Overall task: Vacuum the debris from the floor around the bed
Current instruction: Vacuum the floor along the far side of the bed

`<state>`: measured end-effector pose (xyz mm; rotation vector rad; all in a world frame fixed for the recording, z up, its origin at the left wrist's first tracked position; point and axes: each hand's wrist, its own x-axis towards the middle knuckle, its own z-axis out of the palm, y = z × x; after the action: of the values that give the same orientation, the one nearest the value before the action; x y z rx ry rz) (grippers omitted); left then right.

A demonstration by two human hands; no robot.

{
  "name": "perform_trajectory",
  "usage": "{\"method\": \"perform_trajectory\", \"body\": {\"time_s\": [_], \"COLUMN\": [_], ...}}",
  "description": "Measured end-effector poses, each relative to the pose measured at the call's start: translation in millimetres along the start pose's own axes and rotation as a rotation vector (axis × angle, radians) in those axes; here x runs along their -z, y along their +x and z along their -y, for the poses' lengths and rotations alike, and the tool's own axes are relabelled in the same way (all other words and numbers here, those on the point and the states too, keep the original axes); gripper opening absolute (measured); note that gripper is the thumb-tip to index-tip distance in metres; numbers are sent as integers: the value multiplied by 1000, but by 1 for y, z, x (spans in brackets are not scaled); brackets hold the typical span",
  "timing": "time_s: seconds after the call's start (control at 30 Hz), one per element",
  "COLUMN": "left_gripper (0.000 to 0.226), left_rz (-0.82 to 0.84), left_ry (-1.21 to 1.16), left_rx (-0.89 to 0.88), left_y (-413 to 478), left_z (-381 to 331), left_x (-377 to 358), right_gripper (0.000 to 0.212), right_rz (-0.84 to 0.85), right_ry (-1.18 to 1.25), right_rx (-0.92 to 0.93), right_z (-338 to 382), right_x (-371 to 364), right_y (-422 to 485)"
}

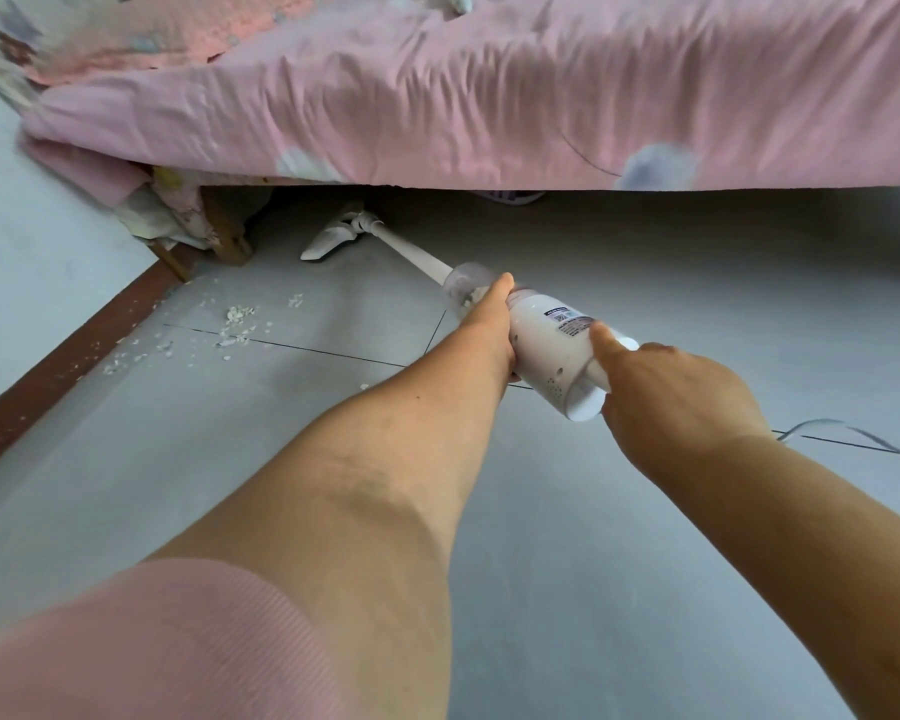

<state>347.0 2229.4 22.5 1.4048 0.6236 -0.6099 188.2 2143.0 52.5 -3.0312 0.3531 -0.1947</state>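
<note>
Head view: smooth white cylindrical vacuum

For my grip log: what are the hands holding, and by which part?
Both hold the white stick vacuum: the left hand grips its body by the clear dust cup, the right hand grips its rear end.

Setting: home bedroom.
12 o'clock: bed under pink floral sheet.
9 o'clock: brown skirting board, grey tiled floor.
</note>
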Motion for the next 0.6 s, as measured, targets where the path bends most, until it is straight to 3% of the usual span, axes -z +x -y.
{"method": "perform_trajectory", "body": {"time_s": [0.37, 0.6], "left_gripper": [60, 57], "left_rz": [-100, -78], "left_ry": [-3, 66], "left_rx": [24, 12], "left_y": [5, -18], "left_z": [-10, -4], "left_x": [51, 35], "right_gripper": [71, 71], "right_rz": [30, -5], "right_ry": [66, 78], "right_rx": [82, 44], "right_z": [34, 14], "right_x": [-12, 1], "right_y": [9, -7]}}
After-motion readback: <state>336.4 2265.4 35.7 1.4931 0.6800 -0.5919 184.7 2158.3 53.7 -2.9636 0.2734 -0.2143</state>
